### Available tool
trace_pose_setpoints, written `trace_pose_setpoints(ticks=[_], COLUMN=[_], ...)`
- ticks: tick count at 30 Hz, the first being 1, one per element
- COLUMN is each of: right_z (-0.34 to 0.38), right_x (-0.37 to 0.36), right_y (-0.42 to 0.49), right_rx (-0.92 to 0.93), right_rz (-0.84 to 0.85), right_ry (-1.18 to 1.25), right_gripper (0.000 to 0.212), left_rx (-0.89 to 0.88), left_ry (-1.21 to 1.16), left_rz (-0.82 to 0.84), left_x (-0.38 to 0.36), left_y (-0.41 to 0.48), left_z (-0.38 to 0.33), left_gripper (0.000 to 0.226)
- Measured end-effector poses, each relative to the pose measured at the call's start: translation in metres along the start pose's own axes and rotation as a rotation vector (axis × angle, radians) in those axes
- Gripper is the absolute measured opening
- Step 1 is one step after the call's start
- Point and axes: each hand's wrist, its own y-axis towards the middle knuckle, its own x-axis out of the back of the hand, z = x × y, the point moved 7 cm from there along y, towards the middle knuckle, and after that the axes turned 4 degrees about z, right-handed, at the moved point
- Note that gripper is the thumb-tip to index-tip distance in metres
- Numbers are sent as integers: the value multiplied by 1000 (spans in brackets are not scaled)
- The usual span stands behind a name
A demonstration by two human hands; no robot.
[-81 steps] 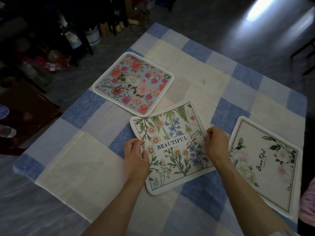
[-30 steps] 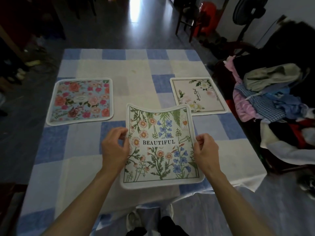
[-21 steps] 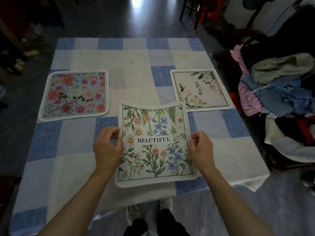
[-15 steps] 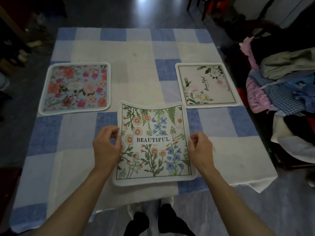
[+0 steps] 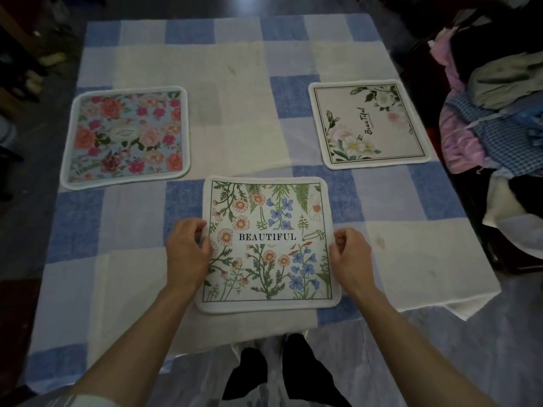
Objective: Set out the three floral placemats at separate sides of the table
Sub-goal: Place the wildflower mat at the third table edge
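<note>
A white placemat with wildflowers and the word BEAUTIFUL [image 5: 269, 242] lies flat near the table's front edge. My left hand [image 5: 188, 254] pinches its left edge and my right hand [image 5: 351, 259] pinches its right edge. A blue placemat with red and pink roses [image 5: 126, 136] lies at the left side. A cream placemat with white flowers and script lettering [image 5: 371, 123] lies at the right side. All three mats are apart from each other.
The table wears a blue and cream checked cloth [image 5: 235, 92] that hangs over the front edge. A heap of clothes [image 5: 496, 118] is piled just right of the table. Dark clutter stands on the floor at the far left [image 5: 23, 69].
The wildflower mat, held curved above the table, has been lowered and flattened onto the cloth near the front edge. Both hands stay on its side edges.
</note>
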Motion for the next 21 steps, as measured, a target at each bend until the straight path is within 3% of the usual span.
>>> trace_pose_setpoints(ticks=[6,9,16,21], right_z=[5,11,15,7], right_x=[1,3,-11,-24], right_y=[-3,-6,-24,-42], right_rx=[32,37,84,57], right_rz=[44,51,111,179], right_ry=[-67,-50,-108,-203], right_gripper=[16,29,38,47], left_rx=[65,47,-54,-22], left_ry=[59,59,194,310], left_rz=[89,108,179,275], left_x=[-1,1,-5,-10], left_y=[-1,-4,-33,-57], left_z=[11,12,13,21], left_gripper=[26,27,22,32])
